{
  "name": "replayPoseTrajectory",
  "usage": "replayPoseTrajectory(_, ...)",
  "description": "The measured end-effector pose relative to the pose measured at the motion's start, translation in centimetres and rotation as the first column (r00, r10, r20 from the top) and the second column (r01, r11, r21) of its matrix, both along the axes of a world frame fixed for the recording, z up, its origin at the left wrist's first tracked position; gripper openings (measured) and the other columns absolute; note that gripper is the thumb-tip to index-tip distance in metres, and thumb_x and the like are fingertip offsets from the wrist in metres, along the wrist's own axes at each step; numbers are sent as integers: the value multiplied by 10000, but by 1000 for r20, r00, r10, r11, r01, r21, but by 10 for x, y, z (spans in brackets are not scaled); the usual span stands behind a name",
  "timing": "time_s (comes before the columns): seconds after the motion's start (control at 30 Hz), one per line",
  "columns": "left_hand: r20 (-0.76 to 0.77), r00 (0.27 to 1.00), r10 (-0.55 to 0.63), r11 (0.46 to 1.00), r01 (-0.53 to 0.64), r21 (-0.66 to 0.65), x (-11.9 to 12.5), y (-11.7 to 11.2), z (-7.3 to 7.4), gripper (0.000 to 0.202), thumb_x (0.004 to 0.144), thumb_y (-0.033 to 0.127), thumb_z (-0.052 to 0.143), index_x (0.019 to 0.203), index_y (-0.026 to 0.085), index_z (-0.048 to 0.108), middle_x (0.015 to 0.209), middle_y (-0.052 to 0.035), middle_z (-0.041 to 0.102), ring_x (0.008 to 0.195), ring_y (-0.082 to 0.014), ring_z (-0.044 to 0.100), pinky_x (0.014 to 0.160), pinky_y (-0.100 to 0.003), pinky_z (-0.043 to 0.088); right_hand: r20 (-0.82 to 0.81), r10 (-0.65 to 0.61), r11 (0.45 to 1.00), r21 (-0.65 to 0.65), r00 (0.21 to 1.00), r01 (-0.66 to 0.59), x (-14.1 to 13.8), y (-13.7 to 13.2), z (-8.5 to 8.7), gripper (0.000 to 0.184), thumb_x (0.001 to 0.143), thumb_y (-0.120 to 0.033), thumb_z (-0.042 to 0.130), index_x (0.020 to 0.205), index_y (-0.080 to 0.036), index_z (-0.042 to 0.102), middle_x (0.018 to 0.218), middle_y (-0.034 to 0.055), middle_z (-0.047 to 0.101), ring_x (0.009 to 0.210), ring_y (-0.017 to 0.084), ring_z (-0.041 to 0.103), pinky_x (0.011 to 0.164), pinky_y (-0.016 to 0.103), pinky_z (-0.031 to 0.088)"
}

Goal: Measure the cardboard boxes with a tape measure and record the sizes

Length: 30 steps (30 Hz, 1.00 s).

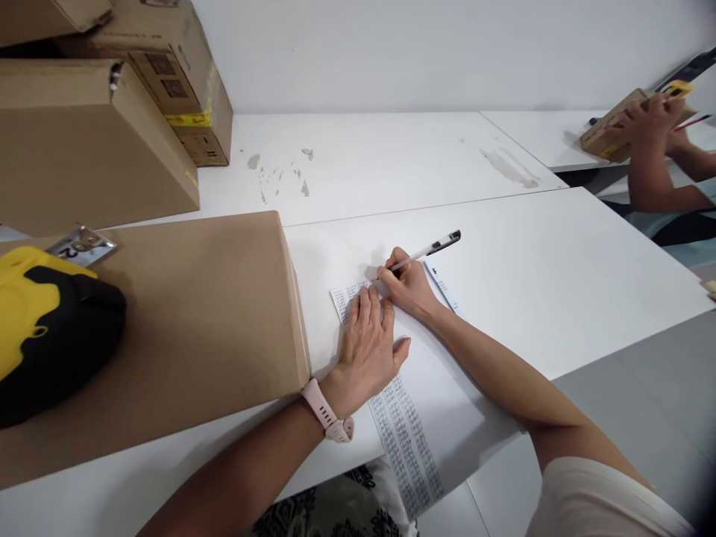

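A long sheet of paper [447, 395] with columns of handwriting down its left side lies on the white table, its lower end hanging past the table's front edge. My right hand [411, 287] is closed around a pen [428, 250] with a clear barrel and black end, its tip at the upper part of the sheet. Flat on the paper, beside the written columns, rests my left hand [369, 343] with fingers stretched out, holding nothing. A pink watch band is on my left wrist. Part of the writing is hidden beneath my left hand.
A large cardboard box [218, 313] stands close on the left, bearing a yellow and black tape measure [56, 328] and a small packet [83, 246]. More cardboard boxes [95, 142] are stacked behind. At far right, another person's hands [649, 123] hold a small box [607, 138].
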<state>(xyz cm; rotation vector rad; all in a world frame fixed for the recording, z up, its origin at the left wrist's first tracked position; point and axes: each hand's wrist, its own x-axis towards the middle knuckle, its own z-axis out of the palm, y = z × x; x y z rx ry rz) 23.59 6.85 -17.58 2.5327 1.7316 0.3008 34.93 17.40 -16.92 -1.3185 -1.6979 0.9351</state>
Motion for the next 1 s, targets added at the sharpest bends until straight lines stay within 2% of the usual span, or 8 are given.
replayPoseTrajectory(0.5,18,1000,0,1000,0,5,0,0,-1,727,963,509,473,1450,-26,401,1557,-317,368,1479,-425,304,1209,-532,249,-3,-32,999,5,999,32,0,0,0,190,790,-236,575,688,-236,415,559,-67,405,531,112,356,524,284,282)
replayPoseTrajectory(0.7,19,1000,10,1000,-10,2,-1,0,-1,693,973,500,437,1461,10,402,1568,-277,381,1492,-403,288,1203,-545,257,14,-35,999,5,999,35,0,0,3,190,789,-248,570,683,-237,413,556,-67,406,529,113,351,523,285,281)
replayPoseTrajectory(0.9,14,1000,-4,1000,4,-3,0,-1,-1,732,966,504,473,1459,-33,396,1557,-336,351,1480,-439,295,1204,-538,259,-16,-48,999,-1,999,48,1,1,1,178,779,-227,562,683,-237,414,565,-67,401,536,113,354,526,285,286)
replayPoseTrajectory(1.0,4,1000,-2,1000,2,0,0,0,0,735,967,509,472,1458,-34,401,1553,-338,355,1476,-443,300,1205,-538,261,-10,-49,999,0,999,49,1,1,1,187,783,-229,565,680,-237,409,560,-68,398,533,111,353,524,285,284)
